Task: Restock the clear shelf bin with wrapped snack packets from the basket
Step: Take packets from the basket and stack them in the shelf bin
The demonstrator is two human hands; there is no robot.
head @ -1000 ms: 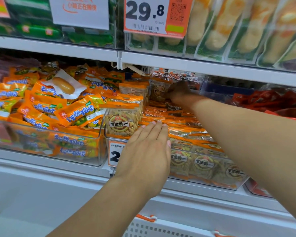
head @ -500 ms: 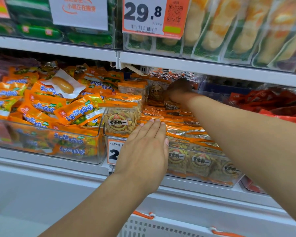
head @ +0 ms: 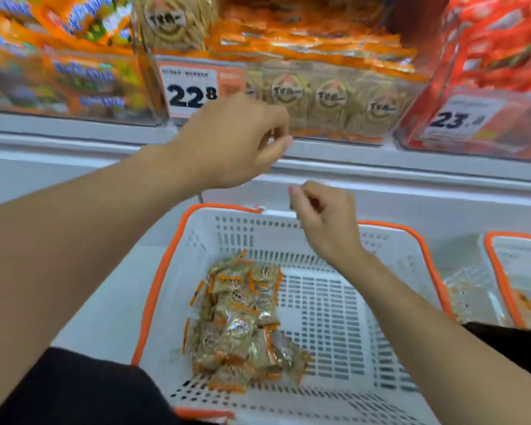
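The clear shelf bin (head: 325, 96) is seen at 12 o'clock, on the shelf (head: 74, 139), and it is already packed high with wrapped snack packets, right up to its front wall and in a heap above it. A price tag (head: 192, 87) is stuck on the bin's left front corner. Below, at 6 o'clock, the white basket (head: 390, 259) with the orange rim is held close to the person, and a small pile of snack packets (head: 239, 326) is still left in its left half (the right half shows only bare plastic grid). So most of the job looks done, but that last pile must still be lifted up into the bin. The left hand (head: 236, 142) is held in front of the shelf edge at about 11 o'clock, with its fingers loosely curled; nothing is seen in its grip. The right hand (head: 325, 216) is held over the far rim of the basket at about 1 o'clock, its fingers also curled, and nothing is seen in it either. It is guessed that the pile will be reached for next. Room in the bin looks tight, so packets could slide off the top.
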